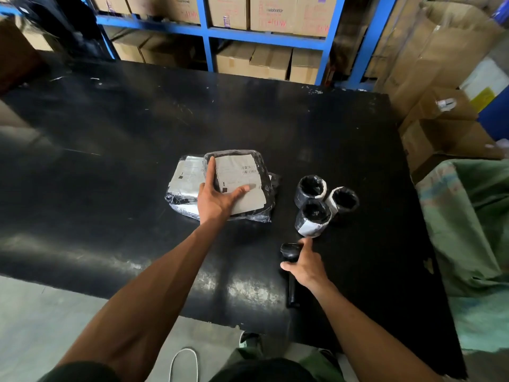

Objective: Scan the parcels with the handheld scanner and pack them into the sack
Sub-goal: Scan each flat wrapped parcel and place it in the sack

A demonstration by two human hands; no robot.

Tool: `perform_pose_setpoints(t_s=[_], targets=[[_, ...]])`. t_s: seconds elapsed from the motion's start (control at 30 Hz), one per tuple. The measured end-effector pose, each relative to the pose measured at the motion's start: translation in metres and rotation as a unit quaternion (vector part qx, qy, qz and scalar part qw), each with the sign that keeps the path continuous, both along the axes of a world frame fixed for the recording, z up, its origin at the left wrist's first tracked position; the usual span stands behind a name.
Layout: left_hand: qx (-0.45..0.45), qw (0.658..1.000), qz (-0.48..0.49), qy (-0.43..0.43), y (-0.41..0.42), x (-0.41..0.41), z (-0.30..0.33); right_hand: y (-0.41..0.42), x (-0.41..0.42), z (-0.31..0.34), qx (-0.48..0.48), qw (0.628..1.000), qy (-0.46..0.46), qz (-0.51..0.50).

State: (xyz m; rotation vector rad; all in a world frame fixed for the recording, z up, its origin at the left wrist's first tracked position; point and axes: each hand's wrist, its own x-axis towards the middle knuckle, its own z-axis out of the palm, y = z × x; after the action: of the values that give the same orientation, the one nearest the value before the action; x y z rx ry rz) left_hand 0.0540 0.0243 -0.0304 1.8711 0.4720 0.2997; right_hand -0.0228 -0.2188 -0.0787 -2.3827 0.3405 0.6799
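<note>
Left hand [217, 198] lies spread flat on a crinkly plastic parcel [238, 183] with a paper label. Right hand [304, 264] grips the black scanner [291, 260] on the glossy black surface [110, 161].

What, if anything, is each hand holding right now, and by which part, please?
The right hand grips the handheld scanner around the top of its handle, just below the head. The left hand lies spread on the top flat parcel, grasping nothing.

Glossy black plastic wraps the flat parcel [239, 186] with its matt paper label [239, 172]; the tabletop [137, 133] is scuffed, shiny black.
</note>
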Motion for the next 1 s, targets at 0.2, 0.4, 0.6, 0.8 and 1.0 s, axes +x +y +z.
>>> perform_pose_setpoints(t_s=[0.2, 0.4, 0.6, 0.8, 1.0], targets=[[0.013, 0.998, -0.053, -0.008, -0.01, 0.0, 0.009, -0.017, 0.016, 0.017, -0.01, 0.997, 0.056, 0.049], [-0.017, 0.992, -0.124, -0.013, -0.053, 0.013, 0.03, -0.059, 0.066, 0.075, 0.124, 0.991, -0.046, -0.009], [-0.114, 0.971, -0.208, -0.022, -0.143, 0.032, 0.046, -0.113, 0.095, 0.115, 0.298, 0.942, -0.138, -0.072], [-0.072, 0.961, -0.266, -0.009, -0.255, 0.052, 0.053, -0.203, 0.104, 0.103, 0.308, 0.921, -0.222, -0.087], [-0.064, 0.944, -0.319, 0.058, -0.385, 0.082, 0.042, -0.34, 0.121, 0.1, 0.302, 0.912, -0.254, -0.11]])
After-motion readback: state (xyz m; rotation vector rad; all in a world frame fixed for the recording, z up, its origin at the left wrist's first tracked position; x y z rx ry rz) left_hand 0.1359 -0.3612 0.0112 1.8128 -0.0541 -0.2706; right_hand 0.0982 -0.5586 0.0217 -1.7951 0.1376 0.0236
